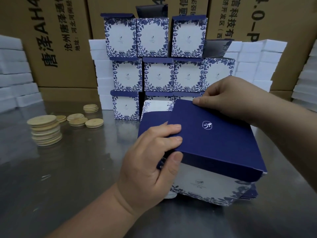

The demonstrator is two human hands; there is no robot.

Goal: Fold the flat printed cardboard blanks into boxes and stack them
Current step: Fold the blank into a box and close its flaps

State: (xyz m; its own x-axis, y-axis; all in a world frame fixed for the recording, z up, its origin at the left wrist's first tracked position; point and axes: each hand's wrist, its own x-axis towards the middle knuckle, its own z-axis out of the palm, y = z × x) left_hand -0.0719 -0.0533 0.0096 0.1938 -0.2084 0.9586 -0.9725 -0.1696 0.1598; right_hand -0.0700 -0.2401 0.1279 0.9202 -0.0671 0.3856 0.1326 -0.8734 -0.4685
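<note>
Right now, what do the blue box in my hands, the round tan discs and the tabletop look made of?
Dark blue printed box: thin cardboard, matte; sharp creased folds. Round tan discs: probably wood or bamboo, unvarnished; pale, thin stacked edges. Grey tabletop: likely stainless steel, brushed; blurred reflections.

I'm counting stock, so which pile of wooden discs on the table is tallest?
The pile farthest left, nearest the camera. It stands many discs high, while the other piles behind it hold only one or a few discs each.
</note>
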